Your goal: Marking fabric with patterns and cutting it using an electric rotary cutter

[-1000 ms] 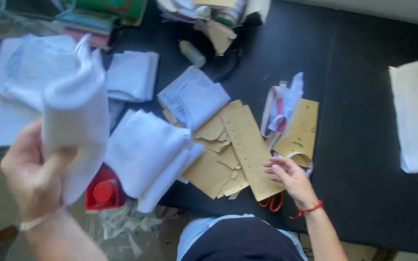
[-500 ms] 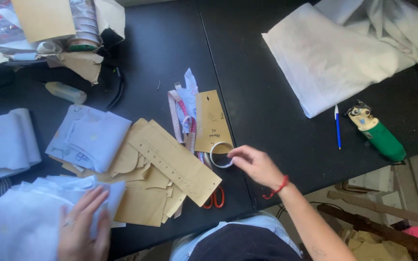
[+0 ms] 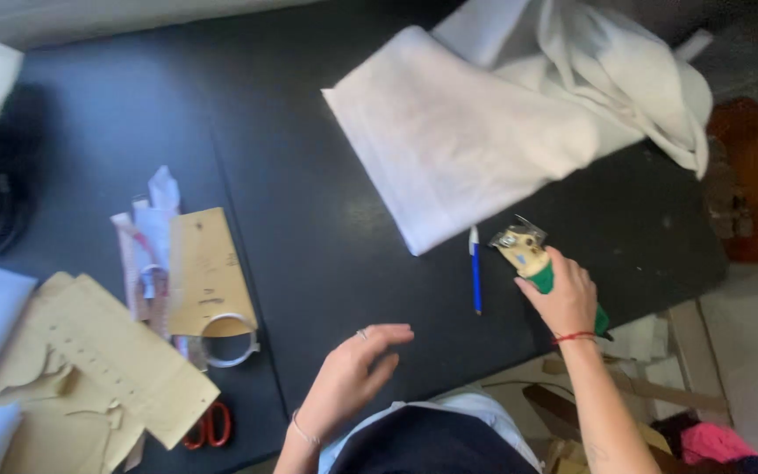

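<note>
One cutter (image 3: 526, 257), one blue pen (image 3: 475, 276), one white cloth (image 3: 484, 132), one pair of red scissors (image 3: 208, 427) are lying on the table (image 3: 309, 219). Right hand (image 3: 563, 298) is gripping the cutter's green handle near the table's edge; its head is yellow. Left hand (image 3: 353, 377) is hovering open, holding nothing.

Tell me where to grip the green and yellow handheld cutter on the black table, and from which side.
Grip the handheld cutter around its green handle, coming from the near table edge, as the right hand does now. The handle points toward that edge, while the yellow head with the blade points away toward the white fabric, so the fingers likely stay clear of the blade.
</note>
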